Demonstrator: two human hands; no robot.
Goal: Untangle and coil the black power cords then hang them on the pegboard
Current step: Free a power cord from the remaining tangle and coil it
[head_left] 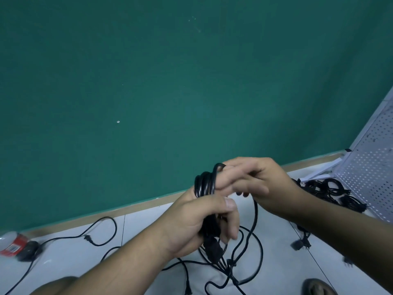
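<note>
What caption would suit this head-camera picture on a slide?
Left hand grips a coiled black cord while the right hand holds its loose strand; pegboard at right.

I see one black cord (205,184) wound in tight loops, held upright in my left hand (197,220); its free length drops to a tangle of loose cords (248,265) on the pale floor; another cord (100,233) trails off left; several coiled bundles (331,188) lie at the foot of the white pegboard (370,167) at right.
</note>
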